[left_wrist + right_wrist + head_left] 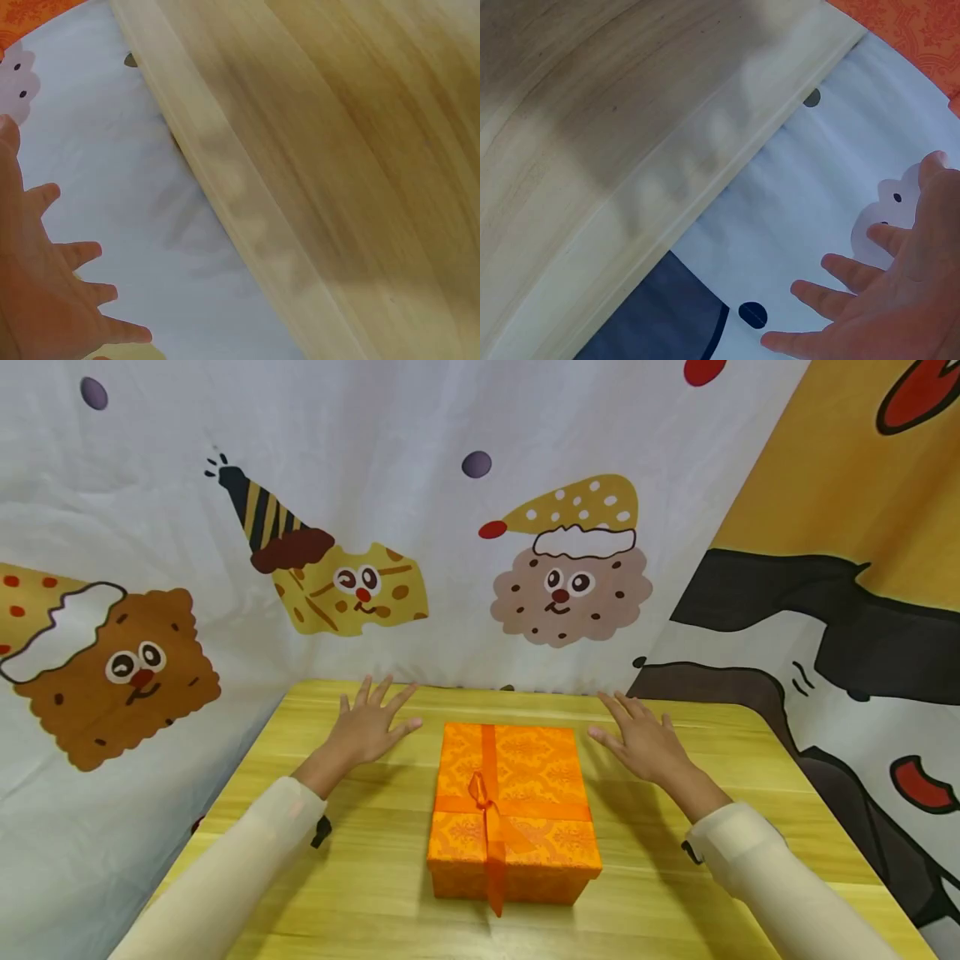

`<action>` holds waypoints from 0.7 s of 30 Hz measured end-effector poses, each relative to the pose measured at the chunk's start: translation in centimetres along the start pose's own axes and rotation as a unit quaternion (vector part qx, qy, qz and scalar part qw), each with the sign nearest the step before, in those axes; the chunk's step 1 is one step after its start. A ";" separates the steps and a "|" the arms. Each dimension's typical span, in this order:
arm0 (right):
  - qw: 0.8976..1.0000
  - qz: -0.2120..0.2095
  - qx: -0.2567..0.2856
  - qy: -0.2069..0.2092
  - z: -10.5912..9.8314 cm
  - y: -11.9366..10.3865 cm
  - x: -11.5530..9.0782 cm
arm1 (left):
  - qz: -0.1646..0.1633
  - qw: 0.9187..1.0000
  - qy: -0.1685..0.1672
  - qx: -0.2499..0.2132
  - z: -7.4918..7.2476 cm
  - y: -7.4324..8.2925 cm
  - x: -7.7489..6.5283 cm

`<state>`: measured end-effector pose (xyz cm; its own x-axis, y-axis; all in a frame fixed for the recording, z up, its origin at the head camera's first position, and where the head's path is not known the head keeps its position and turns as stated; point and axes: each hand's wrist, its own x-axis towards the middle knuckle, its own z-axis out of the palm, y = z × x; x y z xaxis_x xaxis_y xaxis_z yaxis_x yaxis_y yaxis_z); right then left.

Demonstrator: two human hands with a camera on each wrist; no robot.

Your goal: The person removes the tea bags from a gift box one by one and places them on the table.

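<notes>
An orange patterned gift box [525,760] with its lid on sits on the wooden table, in the middle of the head view. An orange ribbon [491,827] crosses the lid and is tied in a bow, one tail hanging over the front side. To the box's left, my left hand [367,731] is held above the table with fingers spread, holding nothing. My right hand [647,742] is held likewise on the right side, fingers apart and apart from the box. Both wrist views show the spread fingers, with a corner of the orange box [922,37] at the edge.
The wooden table [360,877] ends at the back against a white cloth backdrop [420,410] printed with cartoon biscuits and cheese. On the right, the cloth carries a larger printed figure [750,589]. Dark straps [321,832] show under the cream sleeves.
</notes>
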<state>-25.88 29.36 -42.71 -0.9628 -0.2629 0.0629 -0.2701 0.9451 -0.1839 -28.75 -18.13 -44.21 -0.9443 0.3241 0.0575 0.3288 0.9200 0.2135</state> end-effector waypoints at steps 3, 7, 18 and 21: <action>1.000 -0.005 0.000 0.005 0.0 -0.1 -0.1 | 0.004 1.000 0.003 0.002 0.0 0.0 -0.2; 1.000 -0.010 0.005 0.010 0.0 -0.4 -0.3 | 0.011 1.000 0.009 0.002 0.0 0.3 -0.4; 1.000 -0.023 0.017 0.009 -0.3 -1.2 -0.9 | 0.029 0.999 0.013 -0.006 -0.3 1.5 -1.4; 1.000 -0.026 0.012 0.011 -0.2 -1.2 -1.0 | 0.034 0.999 0.017 -0.006 -0.3 1.7 -1.6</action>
<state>-24.56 28.54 -42.35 -0.9470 -0.3070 0.0946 -0.3202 0.9253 -0.2031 -26.70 -17.14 -43.61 -0.9202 0.3772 0.1047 0.3913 0.8937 0.2195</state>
